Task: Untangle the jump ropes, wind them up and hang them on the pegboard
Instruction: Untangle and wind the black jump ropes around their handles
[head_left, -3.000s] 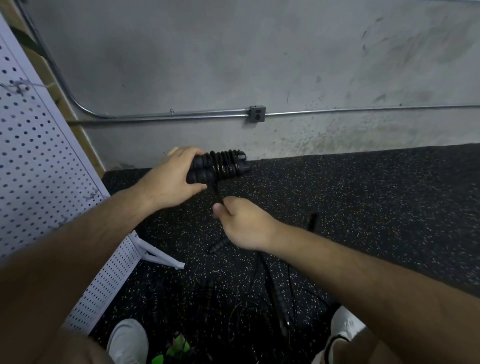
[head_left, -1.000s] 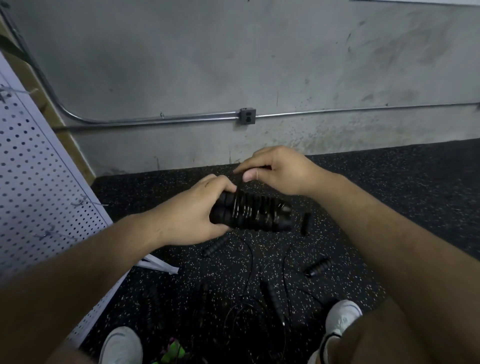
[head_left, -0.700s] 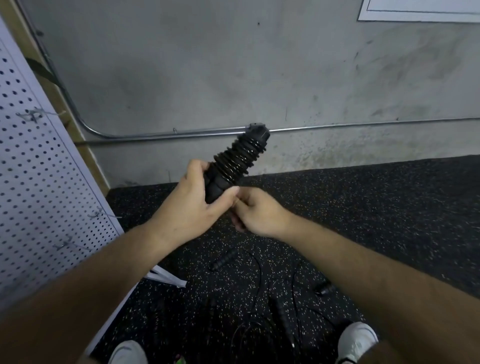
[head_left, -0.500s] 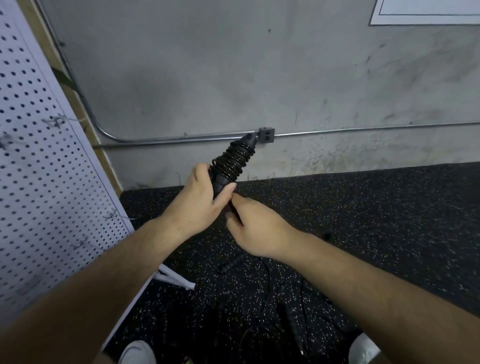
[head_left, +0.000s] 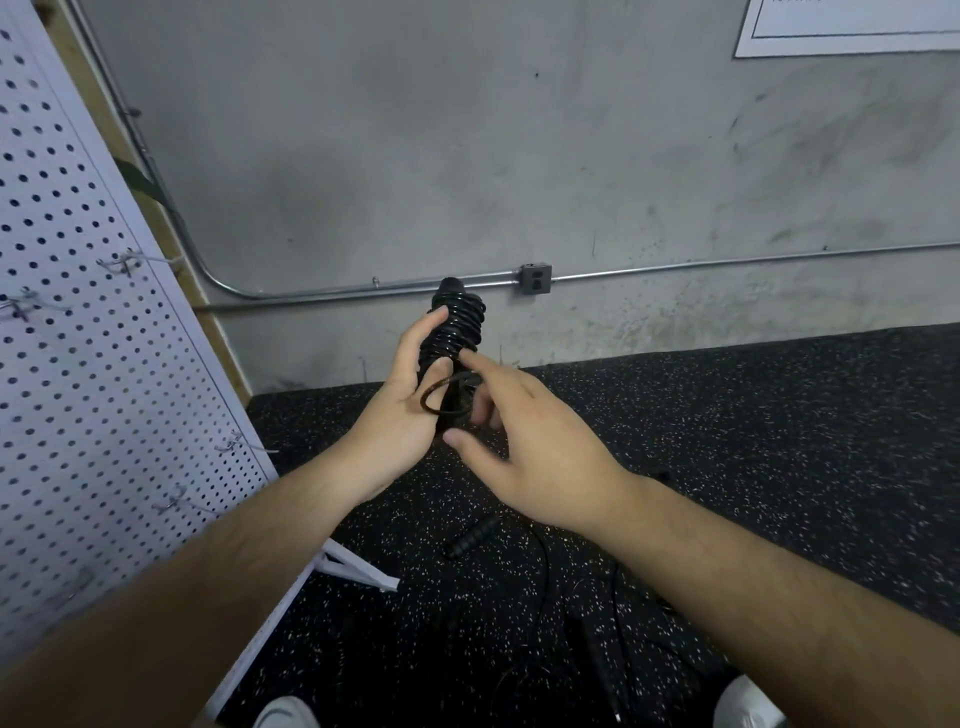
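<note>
Left hand (head_left: 400, 415) has its grip wrapped round the lower part of the wound-up jump rope (head_left: 457, 322), a black bundle with the cord coiled tight around the handles. It's held roughly upright, tilted a bit away from the person, up in the air in front of the wall (head_left: 467, 156) and well above the floor (head_left: 727, 441). The thumb lies up along the left side of the coils.

A loose loop of cord (head_left: 434, 402) sticks out at the bottom of the coils, right across the left palm. Right hand (head_left: 530, 452) is just beside it, fingers spread, and the index fingertip (head_left: 464, 356) touches the lowest coils. That grip looks wide, thumb well apart from the fingers, but the fingers are blurry. I honestly can't tell if it's pinching the end of that loop or just touching it.

The white pegboard (head_left: 78, 364) leans on the left with a few wire hooks (head_left: 124, 260) poking out, and none of the hooks I can see has a rope on it. Its white foot (head_left: 358, 569) sits on the black speckled floor.

Down on the floor below the hands there's another black handle (head_left: 470, 538) and thin black cords (head_left: 545, 587) trailing around near it. They're dark on dark, so it's hard to follow which goes where. Two white shoes (head_left: 285, 714) peek in at the bottom edge.

On the wall there's a metal pipe (head_left: 727, 262) running into a small outlet box (head_left: 536, 279), and a white sheet (head_left: 852, 26) in the top right corner.
</note>
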